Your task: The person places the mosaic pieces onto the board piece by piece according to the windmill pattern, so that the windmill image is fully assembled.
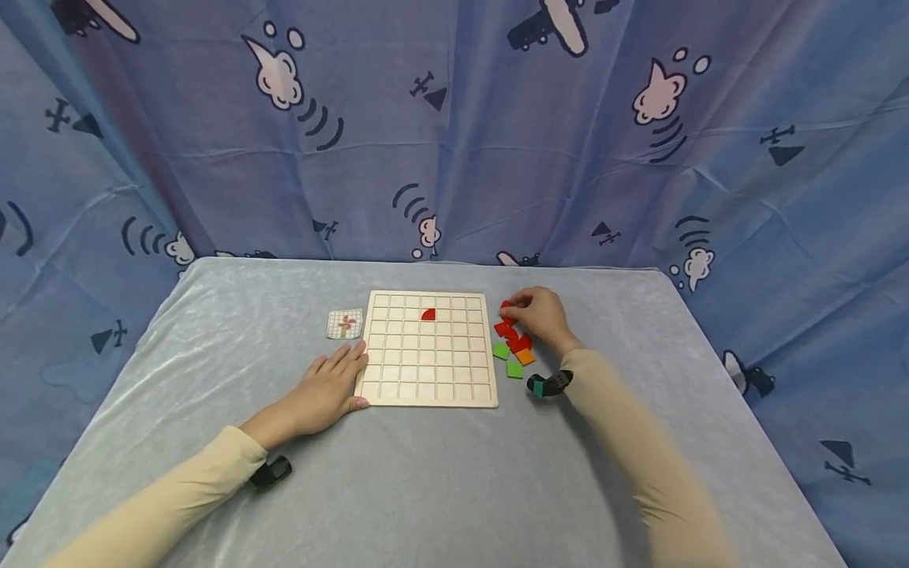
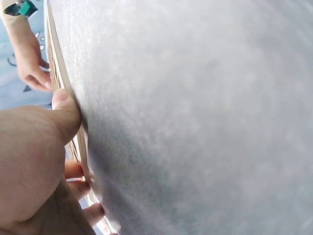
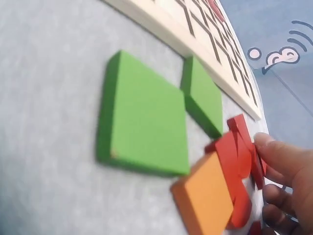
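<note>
A wooden grid board [image 1: 426, 379] lies on the cloth, with one red quarter-round tile [image 1: 429, 315] in its upper part. My left hand [image 1: 323, 394] rests on the board's left edge, fingers stretched out and thumb at the near corner. To the right of the board my right hand [image 1: 545, 317] pinches a red tile [image 3: 257, 166] between thumb and fingers, at the far end of a small pile. Other red tiles [image 1: 521, 343] lie close by, some overlapping. Nearer are an orange tile [image 1: 525, 357] and two green square tiles [image 1: 514, 370].
A small pattern card [image 1: 344, 324] with a coloured figure on a grid lies left of the board. Grey cloth [image 1: 454, 481] covers the table. A blue printed curtain [image 1: 454, 158] hangs behind it. Each wrist wears a dark band [image 1: 550, 384].
</note>
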### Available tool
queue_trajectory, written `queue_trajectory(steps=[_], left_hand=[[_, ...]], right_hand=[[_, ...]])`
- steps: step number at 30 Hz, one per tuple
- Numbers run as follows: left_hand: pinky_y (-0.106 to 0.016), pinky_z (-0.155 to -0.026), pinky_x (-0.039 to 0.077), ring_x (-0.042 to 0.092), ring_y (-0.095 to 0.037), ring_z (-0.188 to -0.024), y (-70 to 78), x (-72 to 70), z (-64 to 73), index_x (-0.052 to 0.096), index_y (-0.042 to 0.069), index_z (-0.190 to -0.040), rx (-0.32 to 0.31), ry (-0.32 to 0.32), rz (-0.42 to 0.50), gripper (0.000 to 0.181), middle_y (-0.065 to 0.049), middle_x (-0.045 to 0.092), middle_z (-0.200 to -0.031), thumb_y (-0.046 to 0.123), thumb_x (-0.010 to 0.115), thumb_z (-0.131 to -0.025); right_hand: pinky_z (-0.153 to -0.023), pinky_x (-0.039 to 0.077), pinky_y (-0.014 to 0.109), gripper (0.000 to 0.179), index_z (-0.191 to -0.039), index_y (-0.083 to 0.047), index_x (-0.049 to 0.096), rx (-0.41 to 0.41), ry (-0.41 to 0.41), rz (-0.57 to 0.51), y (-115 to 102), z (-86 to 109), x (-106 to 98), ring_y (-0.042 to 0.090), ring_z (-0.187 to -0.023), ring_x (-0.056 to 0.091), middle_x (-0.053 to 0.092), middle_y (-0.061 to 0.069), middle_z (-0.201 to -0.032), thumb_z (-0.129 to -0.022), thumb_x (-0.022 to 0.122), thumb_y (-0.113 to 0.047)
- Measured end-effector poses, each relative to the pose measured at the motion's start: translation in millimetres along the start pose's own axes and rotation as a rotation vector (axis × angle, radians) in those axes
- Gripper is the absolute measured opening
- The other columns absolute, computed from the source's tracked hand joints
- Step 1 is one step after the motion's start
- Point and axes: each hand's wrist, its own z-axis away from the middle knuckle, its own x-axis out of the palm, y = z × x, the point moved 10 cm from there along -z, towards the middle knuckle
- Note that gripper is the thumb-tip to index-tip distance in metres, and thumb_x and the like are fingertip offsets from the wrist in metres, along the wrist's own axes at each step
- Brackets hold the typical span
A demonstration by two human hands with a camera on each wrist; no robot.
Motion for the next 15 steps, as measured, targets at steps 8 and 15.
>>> queue_trajectory(steps=[8, 15], left_hand=[[-0.069, -0.114, 0.024, 0.020, -0.044, -0.152, 0.3, -0.2, 0.1, 0.033, -0.003, -0.152, -0.003, 0.000, 0.007, 0.073, -0.020, 0.020, -0.165, 0.038, 0.059, -0.098], [-0.068, -0.114, 0.023, 0.019, -0.044, -0.152, -1.1, 0.3, -0.1, 0.033, -0.003, -0.152, -0.008, -0.001, 0.014, 0.073, -0.019, 0.020, -0.165, 0.038, 0.059, -0.097]], right_hand=[[-0.077, 0.051, 0.033, 0.033, -0.104, -0.004, 0.074, -0.015, 0.002, 0.013, -6.3, -1.3, 2.4, 0.026, -0.087, 0.062, 0.073, 0.015, -0.100, -0.085, 0.079, -0.030], [-0.066, 0.046, 0.025, 0.033, -0.099, -0.004, 0.073, 0.005, -0.005, 0.027, -2.8, -1.9, 2.1, 0.025, -0.080, 0.059, 0.070, 0.015, -0.094, -0.083, 0.082, -0.031]])
